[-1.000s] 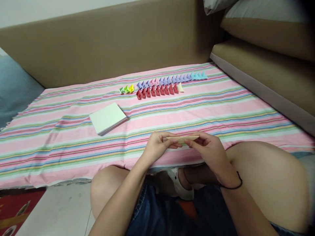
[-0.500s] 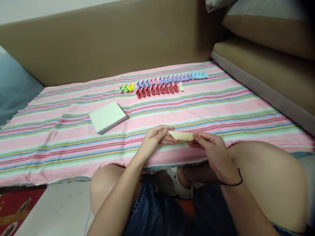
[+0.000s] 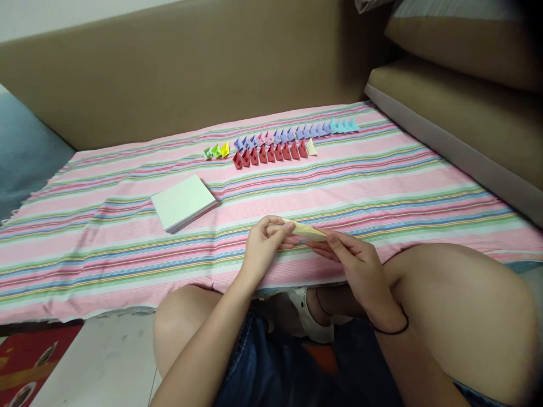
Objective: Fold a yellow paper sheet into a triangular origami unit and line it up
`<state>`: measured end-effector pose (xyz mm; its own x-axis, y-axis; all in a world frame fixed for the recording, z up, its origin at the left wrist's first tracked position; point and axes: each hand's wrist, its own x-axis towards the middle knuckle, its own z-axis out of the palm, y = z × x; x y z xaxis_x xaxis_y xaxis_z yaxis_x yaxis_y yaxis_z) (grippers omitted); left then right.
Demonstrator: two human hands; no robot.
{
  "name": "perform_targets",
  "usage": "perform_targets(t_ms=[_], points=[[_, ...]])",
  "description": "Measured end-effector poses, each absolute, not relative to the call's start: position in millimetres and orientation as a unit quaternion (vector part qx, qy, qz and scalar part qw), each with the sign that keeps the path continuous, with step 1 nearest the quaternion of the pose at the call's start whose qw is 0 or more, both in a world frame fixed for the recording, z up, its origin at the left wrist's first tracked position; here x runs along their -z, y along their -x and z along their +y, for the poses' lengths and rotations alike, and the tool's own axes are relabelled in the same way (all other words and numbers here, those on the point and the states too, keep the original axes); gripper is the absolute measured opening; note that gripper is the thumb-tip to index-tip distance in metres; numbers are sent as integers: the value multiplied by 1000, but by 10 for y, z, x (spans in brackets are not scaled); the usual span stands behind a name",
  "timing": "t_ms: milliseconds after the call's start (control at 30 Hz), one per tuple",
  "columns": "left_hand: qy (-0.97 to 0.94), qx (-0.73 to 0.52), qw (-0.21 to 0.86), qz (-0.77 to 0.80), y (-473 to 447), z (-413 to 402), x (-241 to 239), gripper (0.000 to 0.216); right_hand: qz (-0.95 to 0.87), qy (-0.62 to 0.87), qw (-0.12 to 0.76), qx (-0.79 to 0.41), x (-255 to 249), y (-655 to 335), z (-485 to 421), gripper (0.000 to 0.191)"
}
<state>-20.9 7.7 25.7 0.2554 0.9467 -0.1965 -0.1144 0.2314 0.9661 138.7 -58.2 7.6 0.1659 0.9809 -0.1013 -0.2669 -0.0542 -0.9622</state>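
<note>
Between my hands is a pale yellow folded paper (image 3: 309, 232), long and narrow, held above the striped cloth. My left hand (image 3: 268, 240) pinches its left end between thumb and fingers. At its right end, my right hand (image 3: 350, 254) grips it with the thumb on top and the fingers beneath. Past my hands stands a row of red folded paper boats (image 3: 271, 154), with a cream paper piece (image 3: 311, 147) at its right end. Behind them runs a row of purple, pink and light blue paper boats (image 3: 297, 134).
A stack of pale paper sheets (image 3: 184, 203) lies left of my hands. Green and yellow paper boats (image 3: 216, 151) stand beyond it. The striped cloth (image 3: 127, 243) covers the seat; a tan backrest (image 3: 203, 73) rises behind, and cushions (image 3: 458, 124) are piled at right.
My right hand has shifted slightly left. The yellow paper has turned and tilted, its left end now gripped by my left thumb and fingers.
</note>
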Motion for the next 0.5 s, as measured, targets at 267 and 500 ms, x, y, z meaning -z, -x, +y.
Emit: perform_targets(t_ms=[267, 500], points=[[-473, -418, 637, 442, 146, -10, -289, 36, -418, 490, 574, -506, -56, -1259, -613, 31], [-519, -409, 603, 447, 136, -32, -276, 33, -441, 499, 555, -498, -62, -1256, -609, 41]])
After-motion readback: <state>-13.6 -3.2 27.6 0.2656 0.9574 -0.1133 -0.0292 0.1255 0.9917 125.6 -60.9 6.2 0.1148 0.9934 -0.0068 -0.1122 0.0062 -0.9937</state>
